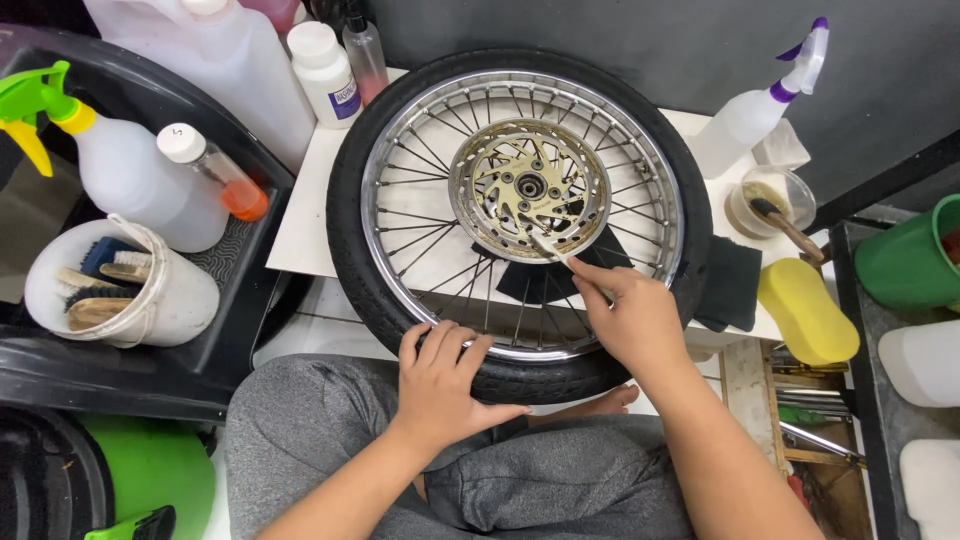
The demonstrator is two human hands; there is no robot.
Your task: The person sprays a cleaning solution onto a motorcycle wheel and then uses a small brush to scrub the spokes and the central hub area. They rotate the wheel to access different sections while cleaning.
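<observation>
A spoked motorcycle wheel [360, 250] with a black tyre lies flat on a white board [300, 200]. At its hub sits a gold-stained brake disc [528, 188]. My left hand [440, 375] rests on the near rim and tyre, fingers spread over it. My right hand [625, 315] reaches between the spokes and pinches a small brush [548, 246] whose tip touches the disc's lower edge. A black cloth [545, 280] lies under the spokes by that hand.
Left: a white bucket of brushes [165, 300], a spray bottle [120, 170], a small orange-tipped bottle [215, 170], a large jug [215, 60]. Right: a purple-nozzle sprayer [755, 110], a glass jar holding a brush [770, 200], a yellow sponge [805, 310], a green bucket [905, 260].
</observation>
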